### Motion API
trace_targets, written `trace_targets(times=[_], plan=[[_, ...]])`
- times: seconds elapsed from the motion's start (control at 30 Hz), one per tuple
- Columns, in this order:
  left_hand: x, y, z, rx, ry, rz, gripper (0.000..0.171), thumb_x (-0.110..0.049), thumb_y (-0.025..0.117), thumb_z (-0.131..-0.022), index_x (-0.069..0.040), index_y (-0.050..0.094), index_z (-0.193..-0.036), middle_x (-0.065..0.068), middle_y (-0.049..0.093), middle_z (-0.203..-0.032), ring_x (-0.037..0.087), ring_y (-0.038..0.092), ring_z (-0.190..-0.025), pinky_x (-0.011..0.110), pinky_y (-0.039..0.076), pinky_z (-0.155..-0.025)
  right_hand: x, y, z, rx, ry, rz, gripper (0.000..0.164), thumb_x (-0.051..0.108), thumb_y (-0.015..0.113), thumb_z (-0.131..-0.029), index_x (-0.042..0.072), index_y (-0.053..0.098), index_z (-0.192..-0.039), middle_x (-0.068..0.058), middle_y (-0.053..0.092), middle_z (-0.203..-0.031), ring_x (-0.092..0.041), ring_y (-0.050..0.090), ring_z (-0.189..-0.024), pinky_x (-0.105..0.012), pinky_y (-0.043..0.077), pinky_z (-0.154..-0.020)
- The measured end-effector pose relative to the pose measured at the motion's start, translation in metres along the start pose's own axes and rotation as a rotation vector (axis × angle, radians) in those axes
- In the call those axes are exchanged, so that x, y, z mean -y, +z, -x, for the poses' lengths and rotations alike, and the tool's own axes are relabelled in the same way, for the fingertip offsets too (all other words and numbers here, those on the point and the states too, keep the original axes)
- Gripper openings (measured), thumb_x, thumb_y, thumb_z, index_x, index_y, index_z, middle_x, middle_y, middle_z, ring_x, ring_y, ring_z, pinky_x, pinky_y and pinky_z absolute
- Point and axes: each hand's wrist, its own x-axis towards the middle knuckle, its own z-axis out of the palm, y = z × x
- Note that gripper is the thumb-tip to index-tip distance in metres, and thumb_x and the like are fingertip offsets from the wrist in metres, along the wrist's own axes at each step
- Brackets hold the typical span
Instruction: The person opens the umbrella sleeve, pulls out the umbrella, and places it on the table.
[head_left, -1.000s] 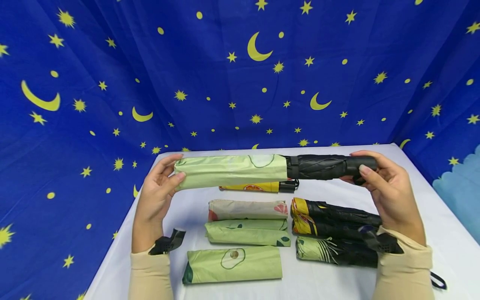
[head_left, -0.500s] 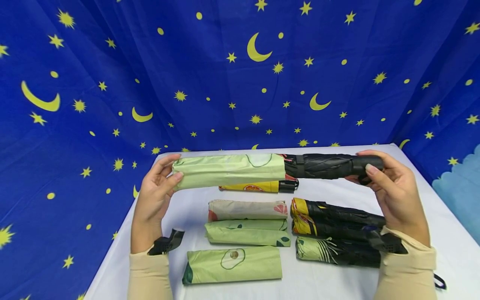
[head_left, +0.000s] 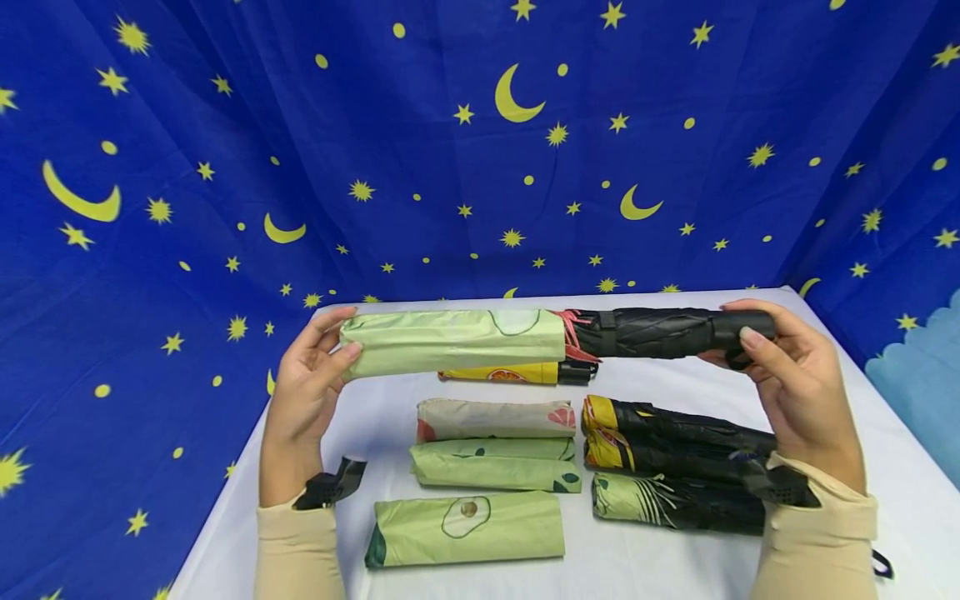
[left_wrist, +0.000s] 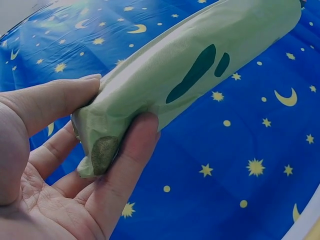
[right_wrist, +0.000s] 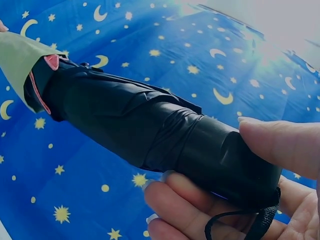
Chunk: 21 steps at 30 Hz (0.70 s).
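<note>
A black folded umbrella (head_left: 645, 333) is held level above the table, its left part inside a light green avocado-print sleeve (head_left: 450, 342). My left hand (head_left: 311, 383) pinches the sleeve's closed end between thumb and fingers; the left wrist view shows that crumpled end of the sleeve (left_wrist: 195, 65) close up. At the other end my right hand (head_left: 798, 383) grips the black handle (right_wrist: 230, 160), with a wrist strap (right_wrist: 262, 222) hanging by the fingers. Red-pink trim (head_left: 576, 333) shows between the sleeve's mouth and the black canopy.
Below lie a green avocado sleeve (head_left: 465, 529), another green sleeve (head_left: 495, 467) and a whitish one with red fruit (head_left: 495, 419). To the right are black umbrellas with yellow ends (head_left: 675, 433) and one with a green end (head_left: 675, 504). Behind is a yellow-covered umbrella (head_left: 510, 373).
My right hand has moved right with the umbrella, and my left hand slightly left with the sleeve. More of the umbrella is out, and red-pink trim has come into sight at the sleeve's mouth.
</note>
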Motion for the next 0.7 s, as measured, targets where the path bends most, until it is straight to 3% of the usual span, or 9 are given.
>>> trace_targets(times=[0.7], plan=[[-0.0028, -0.0043, 0.0018, -0.039, 0.003, 0.048, 0.042, 0.014, 0.051, -0.100, 0.008, 0.049, -0.142, 0.014, 0.064, -0.120, 0.018, 0.065, -0.093, 0.026, 0.059, -0.071, 0.0019, -0.0059, 0.0008, -0.016, -0.034, -0.009, 0.034, -0.019, 0.038, -0.099, -0.025, 0.047, -0.131, -0.024, 0.061, -0.121, -0.031, 0.071, -0.098, -0.044, 0.060, -0.086]])
